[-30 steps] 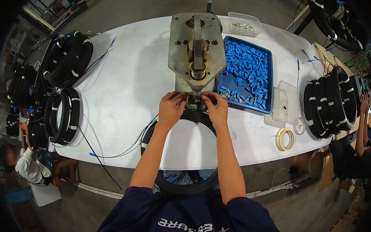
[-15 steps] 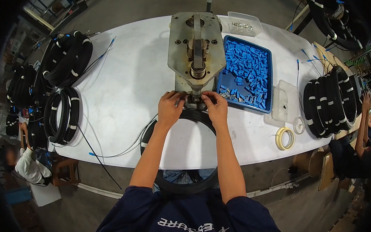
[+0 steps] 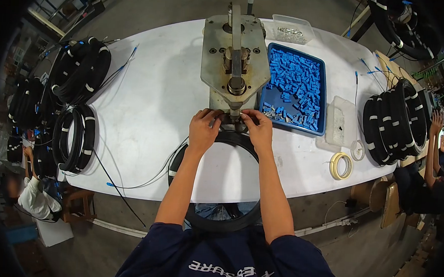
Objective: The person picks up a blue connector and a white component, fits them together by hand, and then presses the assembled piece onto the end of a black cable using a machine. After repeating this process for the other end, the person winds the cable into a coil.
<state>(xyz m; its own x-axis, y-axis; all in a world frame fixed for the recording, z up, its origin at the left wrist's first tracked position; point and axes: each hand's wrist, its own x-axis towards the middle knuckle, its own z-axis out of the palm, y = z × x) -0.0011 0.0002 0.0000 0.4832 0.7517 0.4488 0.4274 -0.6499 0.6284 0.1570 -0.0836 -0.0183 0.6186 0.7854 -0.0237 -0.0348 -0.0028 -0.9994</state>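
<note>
Right at the nose of the press (image 3: pixel 236 63), working close in with the left hand (image 3: pixel 204 130) and the right hand (image 3: pixel 257 130), one to each side of the plunger (image 3: pixel 235 112). Thumbs and forefingers drawn in as if for a pinch, the other fingers curled; too small and too covered to make out, any piece between the tips. Just below the hands, a black cable coil (image 3: pixel 229 226): passing under both wrists, far rim close to the foot of the press, near rim out beyond the near edge of the white table (image 3: pixel 132 107), over the lap. To the left of that coil, a thin loose cable (image 3: pixel 143 186), ending in a blue tip close to the near edge. Over to the right of the press and just beside it, a blue tray (image 3: pixel 324 106) full of small blue connectors (image 3: pixel 297 74). Behind that, at the far edge, a clear box (image 3: pixel 293 22) of small metal parts. Down toward the near right corner, a roll of tape (image 3: pixel 334 167). Out at the right edge, bundled black coils (image 3: pixel 385 128); across at the left edge, more coils (image 3: pixel 62 129), banded in white.
</note>
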